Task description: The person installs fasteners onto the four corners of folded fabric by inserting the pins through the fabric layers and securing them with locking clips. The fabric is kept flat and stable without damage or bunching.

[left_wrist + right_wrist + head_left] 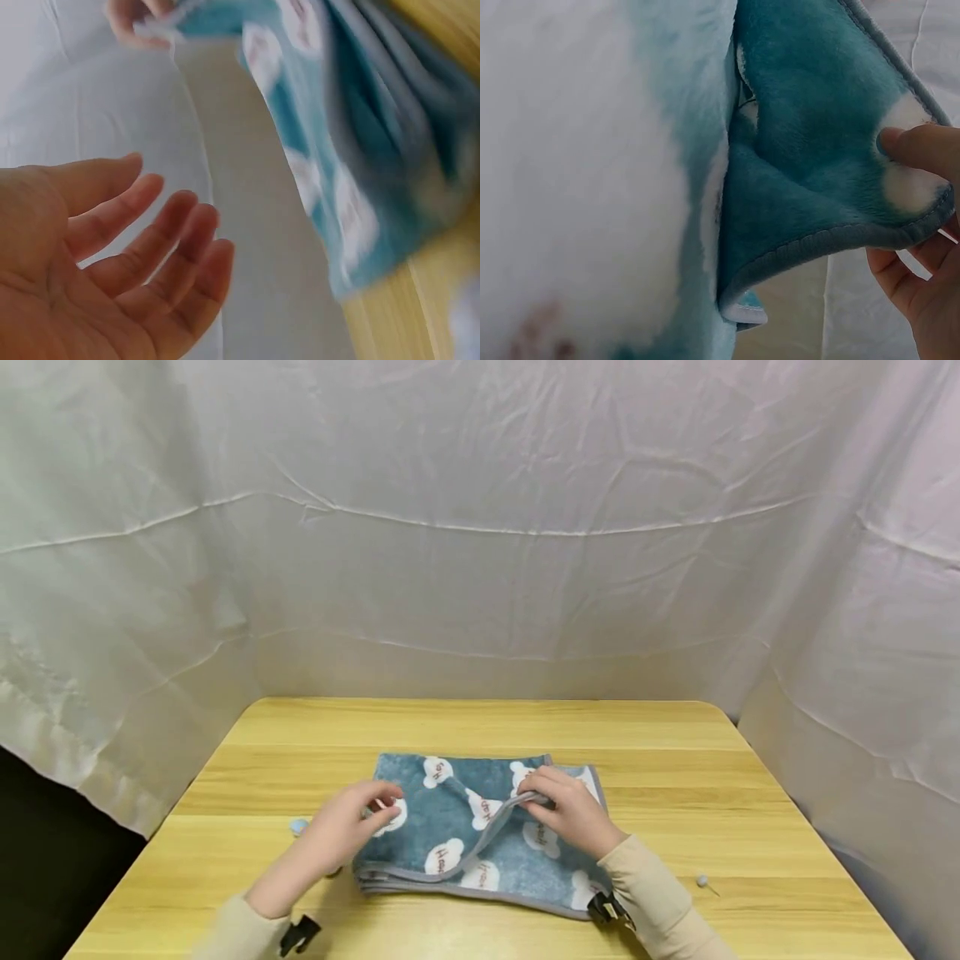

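A teal fleece blanket point(427, 814) with white cloud shapes and grey edging lies folded in layers on the table. My right hand point(566, 806) pinches a corner of its top layer between thumb and fingers, lifting that corner so a fold rises across the middle. In the right wrist view the thumb point(919, 146) presses on the fleece near the bound edge. My left hand point(352, 818) hovers at the blanket's left side with fingers loosely bent and nothing in them. The left wrist view shows its palm point(112, 285) apart from the stacked layers.
The wooden table point(480, 722) has white curtains point(480, 593) hanging behind and beside it. A small light blue object point(298, 827) sits left of the blanket, partly behind the left arm. A small grey ball with a thin stem point(702, 881) lies at the right.
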{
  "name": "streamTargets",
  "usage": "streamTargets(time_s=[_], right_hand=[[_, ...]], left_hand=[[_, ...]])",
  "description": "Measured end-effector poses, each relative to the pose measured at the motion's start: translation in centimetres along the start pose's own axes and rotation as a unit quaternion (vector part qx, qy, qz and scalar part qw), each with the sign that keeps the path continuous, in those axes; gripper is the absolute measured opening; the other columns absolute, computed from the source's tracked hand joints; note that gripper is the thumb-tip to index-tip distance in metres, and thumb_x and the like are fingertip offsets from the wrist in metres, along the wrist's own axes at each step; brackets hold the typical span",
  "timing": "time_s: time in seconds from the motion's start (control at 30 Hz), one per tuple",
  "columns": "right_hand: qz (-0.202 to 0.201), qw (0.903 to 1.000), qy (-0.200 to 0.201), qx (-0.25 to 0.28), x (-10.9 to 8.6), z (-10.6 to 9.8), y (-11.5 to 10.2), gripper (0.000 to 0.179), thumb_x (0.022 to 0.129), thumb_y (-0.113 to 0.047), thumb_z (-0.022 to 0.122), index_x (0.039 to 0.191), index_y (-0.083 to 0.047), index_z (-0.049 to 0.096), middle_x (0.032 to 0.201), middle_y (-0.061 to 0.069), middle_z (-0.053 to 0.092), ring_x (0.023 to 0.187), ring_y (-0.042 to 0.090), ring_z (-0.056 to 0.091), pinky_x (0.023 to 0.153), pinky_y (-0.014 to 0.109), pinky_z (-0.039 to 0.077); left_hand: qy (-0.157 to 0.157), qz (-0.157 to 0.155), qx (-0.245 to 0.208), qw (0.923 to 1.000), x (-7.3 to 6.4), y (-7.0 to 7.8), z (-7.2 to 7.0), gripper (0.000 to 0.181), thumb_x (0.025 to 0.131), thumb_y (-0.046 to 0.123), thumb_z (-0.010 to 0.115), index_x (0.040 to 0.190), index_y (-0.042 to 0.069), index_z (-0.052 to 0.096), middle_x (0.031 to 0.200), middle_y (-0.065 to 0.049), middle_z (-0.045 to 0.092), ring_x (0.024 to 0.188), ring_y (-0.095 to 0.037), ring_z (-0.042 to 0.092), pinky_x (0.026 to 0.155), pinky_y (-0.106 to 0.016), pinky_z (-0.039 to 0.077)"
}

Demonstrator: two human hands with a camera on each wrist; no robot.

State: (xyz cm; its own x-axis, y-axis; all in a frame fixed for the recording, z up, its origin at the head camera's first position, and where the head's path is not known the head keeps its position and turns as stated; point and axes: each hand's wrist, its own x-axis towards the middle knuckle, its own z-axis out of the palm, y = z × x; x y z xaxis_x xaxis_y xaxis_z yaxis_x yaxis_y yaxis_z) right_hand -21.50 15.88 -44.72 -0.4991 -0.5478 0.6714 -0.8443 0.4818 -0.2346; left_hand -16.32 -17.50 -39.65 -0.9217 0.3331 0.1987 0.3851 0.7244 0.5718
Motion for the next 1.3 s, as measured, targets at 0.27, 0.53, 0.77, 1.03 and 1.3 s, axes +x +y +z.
streamTargets(time_s=[0.27,0.53,0.77,1.03,1.3], right_hand=[[-0.013,0.9999,0.003,-0.002,0.0,0.0,0.2,0.026,0.075,0.001,0.079,0.094,-0.014,0.069,0.092,-0.003,0.065,0.08,0.008,0.06,0.071,0.017,0.05],[-0.019,0.9998,0.001,-0.003,0.0,-0.1,0.2,0.027,0.074,0.001,0.079,0.095,-0.014,0.069,0.093,-0.002,0.065,0.082,0.009,0.06,0.072,0.017,0.05],[-0.023,0.9997,-0.001,-0.007,0.0,-0.2,0.1,0.025,0.074,-0.001,0.08,0.095,-0.012,0.069,0.094,-0.001,0.066,0.084,0.011,0.062,0.074,0.018,0.051],[-0.019,0.9997,-0.006,-0.013,-0.1,-0.2,0.2,0.023,0.075,-0.002,0.079,0.095,-0.01,0.07,0.096,-0.001,0.067,0.087,0.013,0.064,0.076,0.022,0.054],[-0.019,0.9996,-0.008,-0.018,-0.1,-0.2,0.2,0.024,0.076,-0.003,0.08,0.096,-0.012,0.07,0.096,-0.001,0.067,0.088,0.013,0.064,0.077,0.023,0.054]], left_hand=[[-0.04,-0.085,0.059,0.9938,-1.6,-5.2,-3.2,0.025,0.088,0.012,0.07,0.111,0.002,0.067,0.106,-0.017,0.069,0.09,-0.03,0.065,0.076,-0.046,0.054],[-0.062,-0.158,0.077,0.9824,-2.5,-9.3,-4.4,0.029,0.086,0.012,0.07,0.109,-0.004,0.065,0.11,-0.028,0.063,0.101,-0.044,0.06,0.078,-0.051,0.051],[-0.086,-0.195,0.069,0.9747,-2.6,-10.9,-4.4,0.027,0.081,0.009,0.074,0.102,-0.004,0.063,0.101,-0.022,0.064,0.09,-0.031,0.058,0.071,-0.041,0.05],[-0.083,-0.203,0.064,0.9735,-2.7,-11.5,-3.6,0.016,0.083,0.007,0.072,0.092,0.001,0.061,0.086,-0.01,0.062,0.075,-0.021,0.053,0.063,-0.033,0.043],[-0.071,-0.211,0.056,0.9733,-2.4,-11.2,-3.4,0.013,0.086,0.008,0.07,0.093,0.002,0.061,0.084,-0.009,0.061,0.072,-0.02,0.051,0.061,-0.031,0.041]])
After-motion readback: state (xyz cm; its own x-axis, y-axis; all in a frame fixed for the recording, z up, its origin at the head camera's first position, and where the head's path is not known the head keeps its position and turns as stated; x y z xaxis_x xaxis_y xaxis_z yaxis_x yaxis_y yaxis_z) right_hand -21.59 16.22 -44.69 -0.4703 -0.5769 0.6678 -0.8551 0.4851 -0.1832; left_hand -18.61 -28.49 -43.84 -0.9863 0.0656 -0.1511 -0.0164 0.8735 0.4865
